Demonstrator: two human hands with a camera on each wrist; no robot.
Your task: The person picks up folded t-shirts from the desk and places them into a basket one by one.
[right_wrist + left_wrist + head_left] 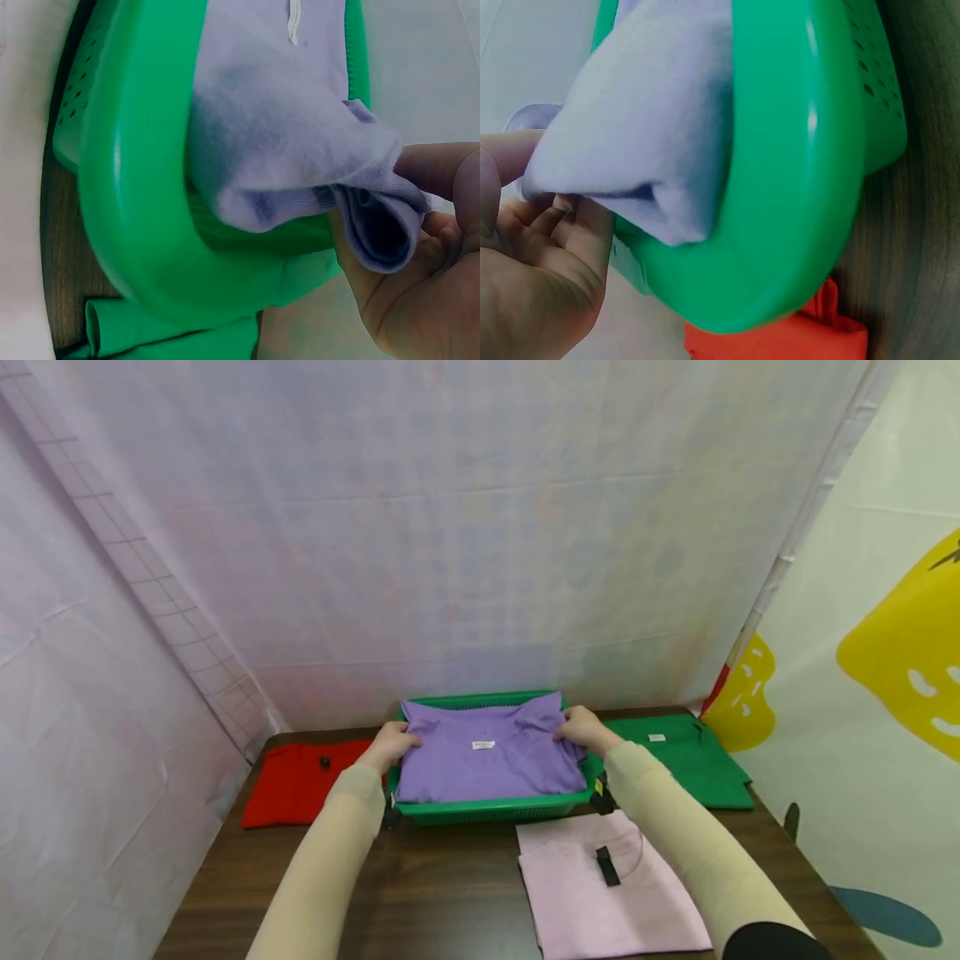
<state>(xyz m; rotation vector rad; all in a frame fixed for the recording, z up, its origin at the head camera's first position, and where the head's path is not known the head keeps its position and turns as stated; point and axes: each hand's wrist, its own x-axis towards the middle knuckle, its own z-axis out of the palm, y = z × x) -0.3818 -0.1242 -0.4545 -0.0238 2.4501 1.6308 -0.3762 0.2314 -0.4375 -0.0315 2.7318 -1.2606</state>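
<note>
Nearest me, both sleeved forearms reach forward. From left: my left hand (390, 746) pinches the purple shirt (491, 760) at its left edge, my right hand (585, 731) its right. It lies folded between them in the green basket (487, 811); I would lower both sides evenly.

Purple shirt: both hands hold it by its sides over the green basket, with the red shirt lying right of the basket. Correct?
Not quite. The head view shows the red shirt left of the green basket; both hands do hold the purple shirt.
</note>
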